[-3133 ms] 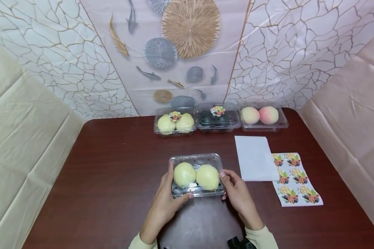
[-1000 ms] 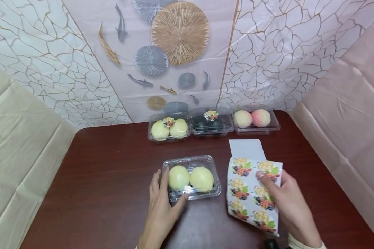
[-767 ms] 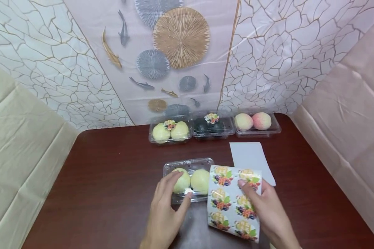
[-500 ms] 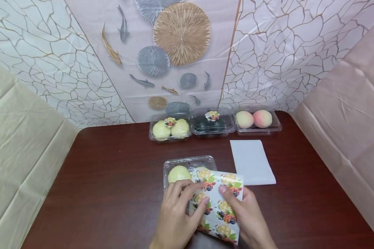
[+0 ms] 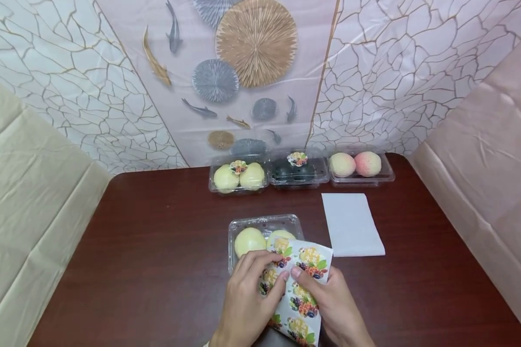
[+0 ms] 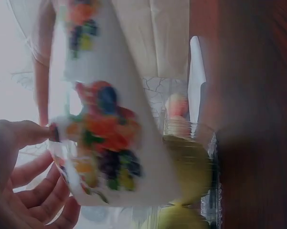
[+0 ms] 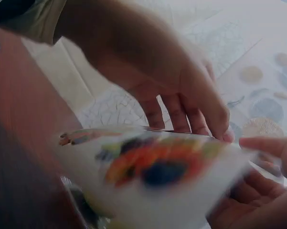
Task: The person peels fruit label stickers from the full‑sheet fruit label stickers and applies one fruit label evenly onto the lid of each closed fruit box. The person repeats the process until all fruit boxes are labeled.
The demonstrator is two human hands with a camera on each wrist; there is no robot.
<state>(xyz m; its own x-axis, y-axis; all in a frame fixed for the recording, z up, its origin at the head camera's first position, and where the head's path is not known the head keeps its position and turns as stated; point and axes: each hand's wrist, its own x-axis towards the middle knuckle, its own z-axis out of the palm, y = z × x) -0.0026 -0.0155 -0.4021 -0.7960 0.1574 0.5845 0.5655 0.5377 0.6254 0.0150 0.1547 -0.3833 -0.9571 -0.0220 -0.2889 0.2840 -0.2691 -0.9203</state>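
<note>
A folded sheet of fruit stickers [image 5: 296, 289] is gripped in my right hand [image 5: 336, 301], thumb on the printed face. My left hand [image 5: 245, 294] bends over the sheet's left half, thumb and index fingertips touching a sticker. Whether they pinch its edge I cannot tell. In the left wrist view my left hand [image 6: 26, 176] has its thumb at the sheet's border. The right wrist view is blurred; my right hand [image 7: 262, 186] is at its right edge. Behind the sheet sits a clear plastic box [image 5: 260, 222] holding two pale yellow-green fruits [image 5: 249, 242], partly covered.
Along the back edge stand clear boxes: yellow-green fruits with a sticker [image 5: 239, 177], dark fruits with a sticker [image 5: 298, 171], and two peaches [image 5: 355, 165] with no sticker in sight. A white paper [image 5: 353, 225] lies right of the near box. Patterned cloth screens enclose the table.
My right hand has lifted the sticker sheet from the table and brought it left, over the near box. My left hand has let go of that box and moved onto the stickers.
</note>
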